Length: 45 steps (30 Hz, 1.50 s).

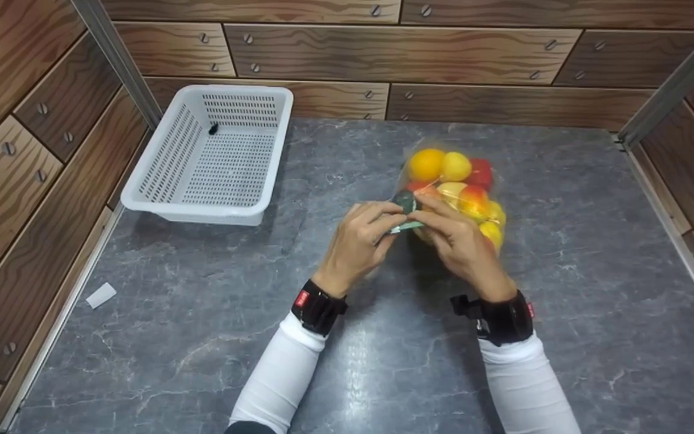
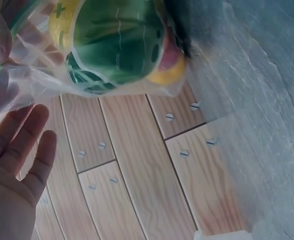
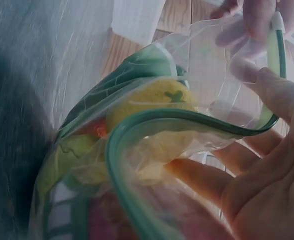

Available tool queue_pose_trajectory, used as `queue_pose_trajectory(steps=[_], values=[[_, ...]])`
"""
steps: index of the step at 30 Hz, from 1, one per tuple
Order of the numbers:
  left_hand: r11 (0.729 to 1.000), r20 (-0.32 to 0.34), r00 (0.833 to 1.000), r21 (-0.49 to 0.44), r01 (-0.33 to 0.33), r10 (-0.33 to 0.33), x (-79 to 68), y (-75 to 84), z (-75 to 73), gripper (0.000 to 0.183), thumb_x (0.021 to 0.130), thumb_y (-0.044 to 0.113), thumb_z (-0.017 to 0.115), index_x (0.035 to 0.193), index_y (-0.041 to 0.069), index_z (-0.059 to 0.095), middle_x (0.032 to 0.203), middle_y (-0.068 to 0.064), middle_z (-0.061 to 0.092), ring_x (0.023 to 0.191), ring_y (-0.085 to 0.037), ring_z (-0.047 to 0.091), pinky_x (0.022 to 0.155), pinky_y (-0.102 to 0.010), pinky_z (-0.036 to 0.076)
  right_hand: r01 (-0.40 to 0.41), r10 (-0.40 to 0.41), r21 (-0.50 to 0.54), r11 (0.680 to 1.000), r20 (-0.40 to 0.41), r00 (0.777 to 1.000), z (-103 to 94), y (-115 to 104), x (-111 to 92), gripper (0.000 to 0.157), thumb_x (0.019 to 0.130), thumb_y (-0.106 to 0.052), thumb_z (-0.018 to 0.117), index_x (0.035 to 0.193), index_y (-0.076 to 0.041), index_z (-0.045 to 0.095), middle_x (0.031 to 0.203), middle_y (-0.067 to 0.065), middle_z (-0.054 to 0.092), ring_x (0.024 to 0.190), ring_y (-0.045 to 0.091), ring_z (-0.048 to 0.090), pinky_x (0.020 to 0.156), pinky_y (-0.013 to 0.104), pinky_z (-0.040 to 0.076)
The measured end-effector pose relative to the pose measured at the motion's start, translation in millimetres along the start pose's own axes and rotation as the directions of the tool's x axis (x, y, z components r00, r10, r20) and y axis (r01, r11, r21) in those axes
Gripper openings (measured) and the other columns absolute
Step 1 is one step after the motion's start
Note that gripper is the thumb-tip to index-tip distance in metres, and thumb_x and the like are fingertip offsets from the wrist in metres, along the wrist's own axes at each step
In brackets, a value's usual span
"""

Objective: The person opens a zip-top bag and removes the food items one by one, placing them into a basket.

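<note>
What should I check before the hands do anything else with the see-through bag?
1. Left hand has a grip at the bag's mouth: ok.
2. Right hand has a grip there too: ok.
3. Green strip lies straight: not ok, it bends in a curve.
4. Green strip sealed all along: cannot tell, fingers cover part of it.
5. Colourful pieces inside the bag: ok, they show through the plastic.
6. White basket with nothing in it: not ok, a small black thing shows near its far left corner.
</note>
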State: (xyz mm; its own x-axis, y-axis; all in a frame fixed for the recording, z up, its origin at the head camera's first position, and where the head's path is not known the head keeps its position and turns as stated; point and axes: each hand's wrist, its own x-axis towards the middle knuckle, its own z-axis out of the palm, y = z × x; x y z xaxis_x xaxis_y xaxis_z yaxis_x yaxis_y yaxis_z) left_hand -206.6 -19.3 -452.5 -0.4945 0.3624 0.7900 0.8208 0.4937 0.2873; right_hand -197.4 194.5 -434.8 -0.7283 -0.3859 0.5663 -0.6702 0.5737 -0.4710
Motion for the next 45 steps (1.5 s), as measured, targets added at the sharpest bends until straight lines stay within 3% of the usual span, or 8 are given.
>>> queue_pose_trajectory(steps=[6, 9, 14, 21, 28, 33, 39, 45], values=[[0.992, -0.046, 0.999, -0.129, -0.008, 0.002, 1.4, -0.1, -3.6, 0.013, 0.088, -0.003, 0.072, 0.099, 0.003, 0.076, 0.108, -0.010, 0.075, 0.105, -0.025, 0.071, 0.095, -0.034, 0.055, 0.072, -0.070, 0.112, 0.991, -0.025, 0.997, 7.8, 1, 1, 0.028, 0.091, 0.008, 0.069, 0.116, -0.001, 0.076, 0.136, 0.020, 0.065, 0.128, 0.041, 0.060, 0.116, 0.031, 0.041], [0.984, -0.035, 0.999, -0.176, 0.014, -0.020, 1.0, 1.1, -5.9, 0.008, 0.092, -0.002, 0.069, 0.097, 0.003, 0.073, 0.103, -0.010, 0.074, 0.100, -0.023, 0.071, 0.092, -0.030, 0.056, 0.091, -0.089, 0.208, 0.974, -0.020, 0.996, 10.4, 1, 3, 0.029, 0.092, 0.012, 0.066, 0.116, 0.000, 0.076, 0.135, 0.021, 0.066, 0.128, 0.039, 0.061, 0.116, 0.029, 0.041], [0.982, -0.036, 0.999, -0.189, 0.006, -0.014, 1.7, 5.6, -12.2, 0.005, 0.096, 0.004, 0.068, 0.098, 0.003, 0.073, 0.093, -0.007, 0.069, 0.081, -0.018, 0.063, 0.073, -0.026, 0.055, 0.107, -0.111, 0.386, 0.916, -0.012, 0.994, 13.3, 1, 5, 0.032, 0.094, 0.016, 0.059, 0.118, 0.002, 0.075, 0.131, 0.021, 0.068, 0.128, 0.024, 0.063, 0.114, 0.031, 0.044], [0.980, -0.039, 0.999, -0.197, -0.005, -0.003, 2.6, 6.4, -18.4, 0.012, 0.090, -0.002, 0.068, 0.099, 0.003, 0.075, 0.085, -0.006, 0.067, 0.073, -0.018, 0.060, 0.070, -0.027, 0.054, 0.043, -0.091, 0.552, 0.832, 0.059, 0.994, 17.7, 2, 2, 0.034, 0.096, 0.018, 0.054, 0.124, 0.007, 0.070, 0.130, 0.014, 0.070, 0.126, 0.014, 0.063, 0.111, 0.031, 0.047], [0.953, -0.008, 0.993, -0.284, 0.107, -0.114, 1.2, -1.3, -19.0, 0.008, 0.091, 0.006, 0.076, 0.098, 0.002, 0.076, 0.093, -0.008, 0.075, 0.085, -0.018, 0.070, 0.082, -0.027, 0.058, -0.091, 0.034, 0.424, 0.901, 0.142, 0.989, 19.2, -2, 0, 0.027, 0.099, 0.006, 0.058, 0.123, 0.005, 0.071, 0.124, 0.017, 0.072, 0.117, 0.015, 0.067, 0.104, 0.021, 0.049], [0.948, 0.015, 0.990, -0.285, 0.142, -0.144, 0.1, -3.9, -19.4, 0.010, 0.087, 0.008, 0.081, 0.093, 0.001, 0.077, 0.093, -0.010, 0.078, 0.083, -0.020, 0.072, 0.079, -0.029, 0.059, -0.115, 0.060, 0.299, 0.947, 0.186, 0.981, 12.7, -9, 0, 0.025, 0.099, 0.000, 0.064, 0.122, 0.000, 0.074, 0.121, 0.013, 0.074, 0.113, 0.028, 0.069, 0.101, 0.030, 0.053], [0.948, 0.084, 0.987, -0.278, 0.154, -0.136, 1.3, -0.6, -20.6, 0.004, 0.086, 0.001, 0.078, 0.089, 0.001, 0.076, 0.085, -0.009, 0.075, 0.076, -0.020, 0.071, 0.073, -0.027, 0.059, 0.068, -0.075, 0.147, 0.987, 0.046, 0.996, 4.8, -23, 2, 0.032, 0.089, -0.001, 0.077, 0.121, 0.000, 0.073, 0.119, 0.014, 0.075, 0.109, 0.031, 0.071, 0.099, 0.039, 0.055], [0.950, 0.097, 0.986, -0.268, 0.160, -0.139, -0.3, 2.3, -22.0, 0.007, 0.081, -0.003, 0.076, 0.087, 0.001, 0.074, 0.078, -0.009, 0.073, 0.065, -0.019, 0.064, 0.059, -0.026, 0.053, 0.230, -0.223, 0.057, 0.971, -0.111, 0.968, 15.3, -38, 5, 0.032, 0.085, 0.000, 0.080, 0.115, 0.002, 0.072, 0.109, 0.015, 0.074, 0.098, 0.030, 0.072, 0.095, 0.031, 0.056]])
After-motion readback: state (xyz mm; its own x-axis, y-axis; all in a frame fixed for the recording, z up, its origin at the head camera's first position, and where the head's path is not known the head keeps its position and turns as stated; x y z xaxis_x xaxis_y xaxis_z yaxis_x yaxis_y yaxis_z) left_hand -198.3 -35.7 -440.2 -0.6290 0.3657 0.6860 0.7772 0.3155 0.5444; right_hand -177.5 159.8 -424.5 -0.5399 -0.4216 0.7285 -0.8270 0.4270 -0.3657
